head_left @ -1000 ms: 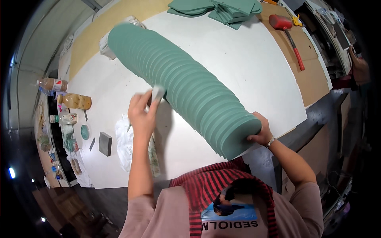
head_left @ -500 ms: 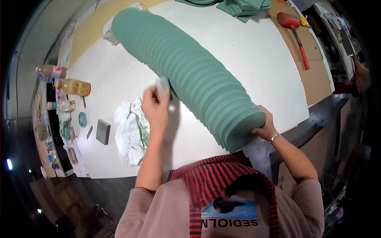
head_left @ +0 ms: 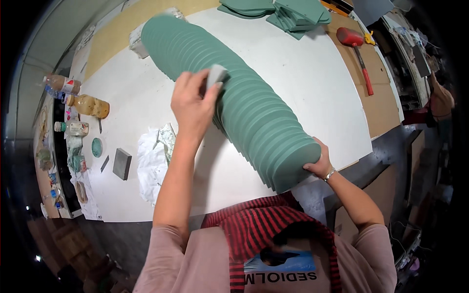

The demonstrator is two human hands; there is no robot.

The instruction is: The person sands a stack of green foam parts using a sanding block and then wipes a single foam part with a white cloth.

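"The grips?"
"A pale block (head_left: 217, 74) is pinched by the left hand (head_left: 192, 102), forearm angled up the frame; the green stack (head_left: 259, 107) is clasped at its end by the right hand (head_left: 321, 163), thumb in front."
"The stack's place?"
"It is fanned from upper left to lower centre."

1. One left hand (head_left: 190, 105), one right hand (head_left: 320, 161).
2. One pale block (head_left: 217, 74).
3. One row of green sheets (head_left: 244, 95), too overlapped to count.
4. Two green piles (head_left: 300, 15).
5. One mallet (head_left: 350, 36).
6. At least three bottles (head_left: 90, 106).
7. One grey block (head_left: 121, 164).
8. One green disc (head_left: 97, 147).
9. One white bundle (head_left: 152, 168).
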